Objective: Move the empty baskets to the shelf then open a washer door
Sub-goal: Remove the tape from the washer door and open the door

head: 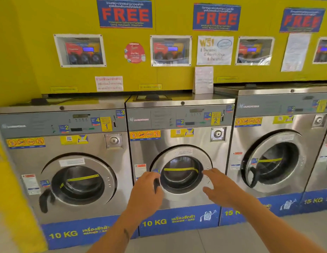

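Note:
The middle 10 KG washer has a round steel door [181,152] with a glass window, and it is closed. Its black handle [156,185] sits on the door's left rim. My left hand [145,189] is right at that handle with the fingers spread over its top, and the handle still shows beside my palm. My right hand [218,187] hovers open at the door's right rim with its fingers apart. No basket or shelf is in view.
A second 10 KG washer [71,179] stands to the left, with its door shut and a black handle low on the left. A 15 KG washer [272,161] stands to the right. Above them a yellow wall panel [159,73] carries FREE signs. Grey floor tiles lie below.

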`<state>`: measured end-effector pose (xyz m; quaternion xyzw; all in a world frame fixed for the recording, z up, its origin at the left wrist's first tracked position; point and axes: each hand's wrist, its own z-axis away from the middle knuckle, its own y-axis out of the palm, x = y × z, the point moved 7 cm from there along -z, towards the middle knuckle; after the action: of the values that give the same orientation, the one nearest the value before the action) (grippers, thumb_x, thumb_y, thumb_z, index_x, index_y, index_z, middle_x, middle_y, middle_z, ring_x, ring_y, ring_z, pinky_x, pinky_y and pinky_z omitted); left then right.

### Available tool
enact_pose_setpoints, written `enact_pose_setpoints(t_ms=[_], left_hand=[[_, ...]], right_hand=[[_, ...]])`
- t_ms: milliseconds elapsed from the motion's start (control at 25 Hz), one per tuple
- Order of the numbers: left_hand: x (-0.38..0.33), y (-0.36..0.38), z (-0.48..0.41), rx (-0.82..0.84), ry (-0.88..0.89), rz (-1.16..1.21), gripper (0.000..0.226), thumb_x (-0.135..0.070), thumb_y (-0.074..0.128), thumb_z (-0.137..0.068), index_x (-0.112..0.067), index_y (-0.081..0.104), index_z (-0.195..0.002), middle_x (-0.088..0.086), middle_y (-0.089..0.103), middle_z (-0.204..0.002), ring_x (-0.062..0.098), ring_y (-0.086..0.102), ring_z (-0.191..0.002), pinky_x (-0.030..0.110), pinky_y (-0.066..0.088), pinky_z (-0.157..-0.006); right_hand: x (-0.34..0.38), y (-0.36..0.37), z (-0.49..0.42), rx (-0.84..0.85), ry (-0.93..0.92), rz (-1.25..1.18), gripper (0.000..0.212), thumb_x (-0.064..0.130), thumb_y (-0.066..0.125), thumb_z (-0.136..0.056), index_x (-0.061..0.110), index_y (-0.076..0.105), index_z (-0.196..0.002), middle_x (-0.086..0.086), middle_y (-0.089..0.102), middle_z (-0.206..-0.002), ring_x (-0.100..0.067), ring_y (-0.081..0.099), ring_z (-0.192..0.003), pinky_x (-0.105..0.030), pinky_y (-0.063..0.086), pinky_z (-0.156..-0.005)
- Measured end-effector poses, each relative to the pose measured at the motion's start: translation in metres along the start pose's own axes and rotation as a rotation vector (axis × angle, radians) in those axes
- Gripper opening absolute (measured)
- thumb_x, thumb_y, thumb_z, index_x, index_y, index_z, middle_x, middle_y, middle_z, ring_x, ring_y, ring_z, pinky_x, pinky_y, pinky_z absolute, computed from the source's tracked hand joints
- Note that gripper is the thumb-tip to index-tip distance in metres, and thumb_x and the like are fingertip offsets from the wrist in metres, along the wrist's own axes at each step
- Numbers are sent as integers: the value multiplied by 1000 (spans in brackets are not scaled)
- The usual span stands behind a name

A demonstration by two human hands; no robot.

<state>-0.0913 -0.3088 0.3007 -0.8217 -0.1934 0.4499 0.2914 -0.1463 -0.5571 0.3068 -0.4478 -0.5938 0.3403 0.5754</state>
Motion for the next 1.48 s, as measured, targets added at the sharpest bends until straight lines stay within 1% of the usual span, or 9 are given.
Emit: enact_pose_setpoints(t_ms=[240,440,640,760,840,1000,1120,1360,1480], left_hand=[[40,56,-107,-83,-59,-83,37,-20,57,-87,-27,57,-123,-12,54,-120,6,49,-106,17,35,-91],[91,104,-193,-30,-105,-36,45,-24,59,-86,-25,51,-130,-7,51,-125,15,50,-115,31,44,-100],[152,170,-261,92,-132,-96,60,-25,52,-80,-29,38,-138,-8,41,-134,18,44,-123,33,44,-102],[182,202,-277,153,-120,-178,69,-23,53,-77,-28,29,-142,-2,32,-145,23,34,-133,36,35,-108],[195,216,-281,162,-101,-187,74,-21,55,-76,-27,26,-144,1,31,-148,24,31,-136,39,34,-110],[206,214,-291,104,-19,-180,69,-20,60,-70,-27,37,-134,-2,44,-127,24,46,-114,39,48,-93],[206,210,-287,101,10,-170,67,-19,61,-70,-29,38,-132,-3,44,-124,21,45,-110,36,48,-92],[186,204,-254,98,-90,-25,56,-16,59,-77,-33,44,-129,-8,44,-118,11,38,-105,25,38,-88],[161,202,-227,109,-158,63,43,-12,60,-81,-33,52,-118,-9,47,-109,9,44,-103,20,41,-84]], right_hand=[[-18,14,-146,116,-89,58,66,34,56,-86,19,34,-147,-4,38,-146,-27,38,-132,-41,37,-109],[-16,41,-245,161,-117,142,71,35,55,-85,21,29,-149,-2,32,-154,-27,32,-138,-43,34,-112],[-21,73,-329,187,-70,308,75,31,56,-85,20,23,-151,-3,24,-160,-28,25,-144,-43,33,-113],[-27,95,-359,203,-50,372,83,25,61,-80,18,19,-152,-6,20,-160,-31,23,-144,-44,37,-109],[-31,110,-371,195,-44,399,87,24,62,-79,18,16,-153,-7,16,-161,-32,20,-145,-44,38,-109],[-42,126,-376,140,-20,344,91,20,66,-75,23,18,-153,-4,16,-162,-30,13,-147,-45,37,-111],[-50,126,-373,101,-9,258,90,14,67,-73,28,24,-150,1,22,-159,-26,16,-146,-42,44,-106],[-54,122,-341,72,-81,245,88,6,65,-73,25,28,-150,0,25,-159,-26,17,-145,-41,46,-100],[-61,113,-310,44,-116,181,80,1,59,-75,23,34,-148,1,28,-158,-25,22,-145,-41,42,-104]])
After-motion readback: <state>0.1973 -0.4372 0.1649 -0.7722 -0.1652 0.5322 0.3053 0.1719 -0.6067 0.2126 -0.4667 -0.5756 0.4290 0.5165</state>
